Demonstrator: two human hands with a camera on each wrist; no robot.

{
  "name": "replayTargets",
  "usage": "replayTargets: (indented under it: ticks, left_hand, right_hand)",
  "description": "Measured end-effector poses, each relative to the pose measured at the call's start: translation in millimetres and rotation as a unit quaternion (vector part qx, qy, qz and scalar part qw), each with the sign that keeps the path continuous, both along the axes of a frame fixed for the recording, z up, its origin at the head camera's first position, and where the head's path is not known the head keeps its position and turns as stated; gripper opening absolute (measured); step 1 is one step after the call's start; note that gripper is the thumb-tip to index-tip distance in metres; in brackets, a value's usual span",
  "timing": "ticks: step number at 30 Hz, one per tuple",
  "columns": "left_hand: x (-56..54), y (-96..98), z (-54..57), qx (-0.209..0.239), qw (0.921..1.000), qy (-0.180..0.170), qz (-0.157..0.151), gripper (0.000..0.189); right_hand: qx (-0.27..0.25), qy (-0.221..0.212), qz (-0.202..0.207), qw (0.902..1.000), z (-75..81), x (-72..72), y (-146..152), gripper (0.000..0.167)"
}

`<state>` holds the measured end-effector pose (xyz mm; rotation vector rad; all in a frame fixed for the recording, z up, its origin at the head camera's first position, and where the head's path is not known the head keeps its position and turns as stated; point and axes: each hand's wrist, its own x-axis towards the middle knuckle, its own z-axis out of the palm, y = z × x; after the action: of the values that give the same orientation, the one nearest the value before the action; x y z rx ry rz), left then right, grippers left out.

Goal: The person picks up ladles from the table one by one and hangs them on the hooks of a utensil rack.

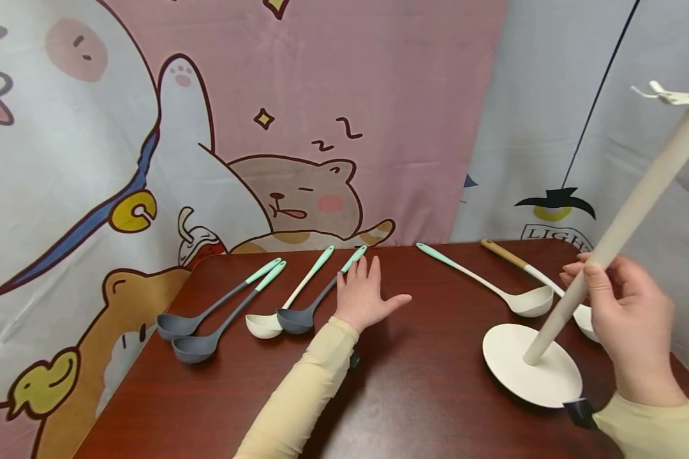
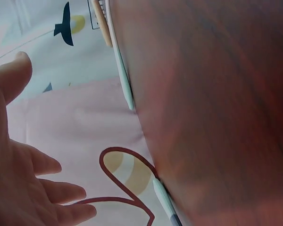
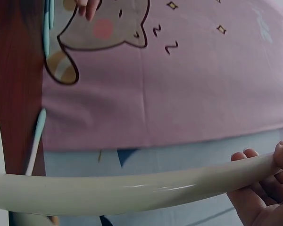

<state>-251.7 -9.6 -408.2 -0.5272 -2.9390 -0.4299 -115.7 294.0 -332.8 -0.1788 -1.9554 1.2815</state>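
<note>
Cream stand (image 1: 631, 210), hooked top, round base (image 1: 504, 350), tilted at the right side of the table (image 1: 425, 382); cannot tell whether the base touches wood. Right hand (image 1: 637, 312) clamped round its pole. Behind: white mint-handled ladle (image 1: 531, 301), tan-handled ladle (image 1: 506, 254). Left hand (image 1: 360, 299) spread, fingers apart, by a gray ladle (image 1: 295, 320); contact unclear. Farther left, a cream ladle (image 1: 263, 326), then two darker ladles (image 1: 195, 349).

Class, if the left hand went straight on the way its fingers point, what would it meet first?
Probably the hanging pink-and-white cartoon-printed fabric backdrop. The left hand looks raised above the slim mint-green handle of a round-bowled grey ladle, but depth is unclear; it might brush that first.
</note>
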Motion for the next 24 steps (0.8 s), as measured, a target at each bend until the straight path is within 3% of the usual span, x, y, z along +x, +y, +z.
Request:
replayTargets:
  ticks: [6,14,24]
  left_hand:
    - [-9.2,-5.9,1.1,0.001,0.9999,0.0,0.014,0.107]
    - [-24.7,-15.3,3.4,0.015,0.999,0.014,0.04,0.105]
    - [-39.7,-24.5,-3.3,-0.003,0.9956,0.017,0.092,0.102]
  right_hand:
    - [0.036,-0.006,0.006,0.9993,-2.9,-14.5,-18.1,0.02]
    - [0.062,0.002,0.047,0.997,-5.1,-36.0,-44.4,0.022]
    - [0.051,0.023,0.096,0.9938,-4.2,-68.7,-73.1,0.025]
